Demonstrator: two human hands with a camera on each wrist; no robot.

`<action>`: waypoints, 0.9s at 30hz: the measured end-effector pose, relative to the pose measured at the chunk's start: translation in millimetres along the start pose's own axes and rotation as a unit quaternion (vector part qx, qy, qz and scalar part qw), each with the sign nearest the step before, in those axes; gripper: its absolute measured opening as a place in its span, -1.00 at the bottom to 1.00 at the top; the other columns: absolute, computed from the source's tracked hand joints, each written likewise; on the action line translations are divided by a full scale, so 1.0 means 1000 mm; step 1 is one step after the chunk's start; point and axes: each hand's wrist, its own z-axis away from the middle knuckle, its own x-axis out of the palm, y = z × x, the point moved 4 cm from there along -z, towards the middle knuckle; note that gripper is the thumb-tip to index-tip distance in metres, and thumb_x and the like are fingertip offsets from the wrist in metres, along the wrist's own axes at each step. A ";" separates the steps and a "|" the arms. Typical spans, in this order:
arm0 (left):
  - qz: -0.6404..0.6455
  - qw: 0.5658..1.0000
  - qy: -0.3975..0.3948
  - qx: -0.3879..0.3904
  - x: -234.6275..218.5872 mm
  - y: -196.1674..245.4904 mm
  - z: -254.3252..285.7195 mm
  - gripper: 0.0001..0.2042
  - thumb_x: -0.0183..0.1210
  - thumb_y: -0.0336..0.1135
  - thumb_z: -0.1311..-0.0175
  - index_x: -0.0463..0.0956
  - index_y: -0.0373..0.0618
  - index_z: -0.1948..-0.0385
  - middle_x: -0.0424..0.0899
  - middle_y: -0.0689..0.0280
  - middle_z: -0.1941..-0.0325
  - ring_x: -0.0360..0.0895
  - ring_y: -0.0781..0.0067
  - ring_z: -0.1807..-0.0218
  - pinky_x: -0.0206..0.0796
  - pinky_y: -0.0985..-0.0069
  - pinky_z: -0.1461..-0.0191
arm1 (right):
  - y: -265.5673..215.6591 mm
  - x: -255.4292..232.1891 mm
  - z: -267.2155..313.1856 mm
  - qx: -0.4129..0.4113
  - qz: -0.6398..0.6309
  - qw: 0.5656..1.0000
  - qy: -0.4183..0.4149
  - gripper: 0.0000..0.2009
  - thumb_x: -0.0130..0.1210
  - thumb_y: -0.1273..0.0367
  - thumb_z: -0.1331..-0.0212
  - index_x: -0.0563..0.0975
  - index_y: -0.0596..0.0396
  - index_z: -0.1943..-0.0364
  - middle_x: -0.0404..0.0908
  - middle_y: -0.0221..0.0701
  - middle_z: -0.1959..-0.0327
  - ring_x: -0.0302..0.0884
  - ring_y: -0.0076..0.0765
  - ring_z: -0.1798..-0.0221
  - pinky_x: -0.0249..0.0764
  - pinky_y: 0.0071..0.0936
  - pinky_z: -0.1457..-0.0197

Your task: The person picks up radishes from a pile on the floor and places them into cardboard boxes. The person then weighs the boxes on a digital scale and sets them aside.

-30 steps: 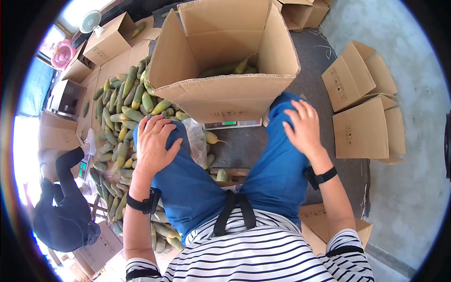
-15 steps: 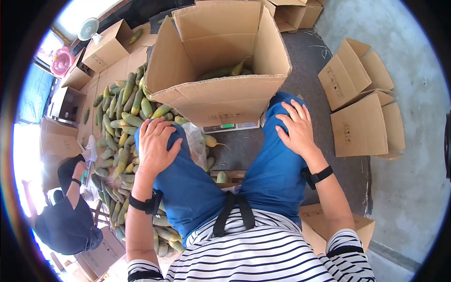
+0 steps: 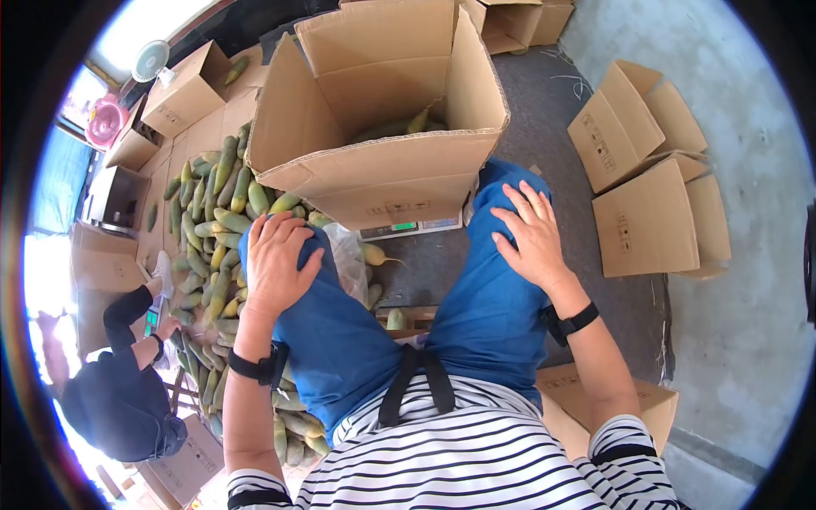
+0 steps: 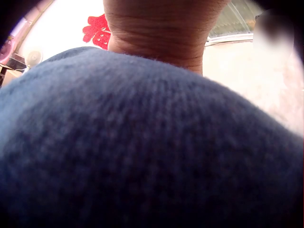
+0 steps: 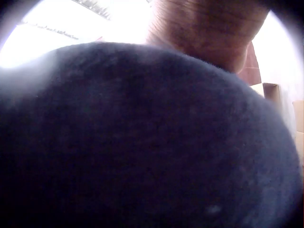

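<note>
My left hand rests on the left knee of my blue trousers, fingers spread and relaxed. On the right knee lies my right hand, also with loose, extended fingers. Neither holds anything. Both wrist views are mostly filled by the trouser cloth, with the heel of each hand above it. Between and beyond the knees stands a tall open cardboard box on a scale with a lit green display. Inside it are green radishes, partly hidden by the front wall.
A large heap of green radishes spreads to the left. A clear plastic bag and a loose radish lie near my left knee. Two open boxes stand along the right wall. Another person sits at far left.
Both my hands stay on the knees. The head view has shifted slightly, so the box appears further left. The other person's arm has come into sight, reaching toward the heap.
</note>
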 end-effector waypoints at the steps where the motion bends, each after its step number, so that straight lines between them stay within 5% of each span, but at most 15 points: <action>1: -0.002 1.000 0.000 0.000 0.000 0.000 0.000 -0.73 0.22 -0.19 -0.06 0.58 -0.15 0.28 0.60 0.22 0.04 0.38 0.18 -0.20 -0.02 0.14 -0.41 | -0.001 0.000 0.002 -0.001 -0.004 1.000 -0.002 -0.68 0.17 0.25 -0.07 0.59 -0.02 0.06 0.32 -0.27 -0.33 0.06 -0.04 -0.45 -0.06 0.01 -0.50; 14: 0.000 1.000 -0.009 0.027 0.004 0.003 -0.002 -0.75 0.23 -0.29 -0.06 0.56 -0.17 0.23 0.58 0.16 0.04 0.38 0.04 -0.20 0.05 0.09 -0.37 | -0.036 -0.012 0.044 -0.048 -0.118 0.992 -0.018 -0.66 0.24 0.28 0.01 0.56 0.02 0.09 0.45 -0.25 -0.16 0.28 -0.06 -0.30 0.14 0.08 -0.35; 18: -0.021 0.998 -0.021 0.049 0.011 0.002 -0.002 -0.76 0.17 -0.32 -0.15 0.52 -0.21 0.18 0.56 0.13 -0.02 0.36 0.06 -0.24 -0.04 0.10 -0.43 | -0.024 -0.032 0.082 0.093 -0.209 0.970 0.085 -0.67 0.13 0.36 -0.14 0.50 0.04 -0.02 0.46 -0.24 -0.15 0.45 -0.05 -0.13 0.41 -0.25 -0.17; 21: -0.037 0.997 -0.031 0.061 0.016 -0.001 -0.001 -0.75 0.14 -0.30 -0.18 0.51 -0.22 0.17 0.55 0.13 -0.03 0.35 0.06 -0.25 -0.06 0.10 -0.44 | 0.011 -0.018 0.134 0.239 -0.185 0.949 0.091 -0.66 0.09 0.35 -0.16 0.46 0.08 -0.04 0.45 -0.20 -0.12 0.47 -0.01 -0.09 0.47 -0.24 -0.09; 25: -0.053 0.996 -0.040 0.065 0.021 -0.003 -0.005 -0.74 0.11 -0.27 -0.21 0.51 -0.23 0.16 0.54 0.13 -0.06 0.33 0.07 -0.27 -0.08 0.11 -0.45 | 0.045 0.036 0.239 0.446 -0.122 0.885 -0.046 -0.67 0.09 0.36 -0.15 0.49 0.07 -0.02 0.49 -0.13 -0.01 0.48 0.03 -0.07 0.48 -0.19 -0.06; 27: -0.060 0.995 -0.047 0.069 0.025 -0.006 -0.007 -0.74 0.10 -0.26 -0.22 0.51 -0.23 0.16 0.54 0.13 -0.07 0.33 0.08 -0.27 -0.09 0.11 -0.45 | 0.047 0.056 0.285 0.449 -0.047 0.881 -0.140 -0.68 0.08 0.32 -0.15 0.53 0.11 0.02 0.51 -0.09 0.04 0.48 0.04 -0.07 0.46 -0.16 -0.09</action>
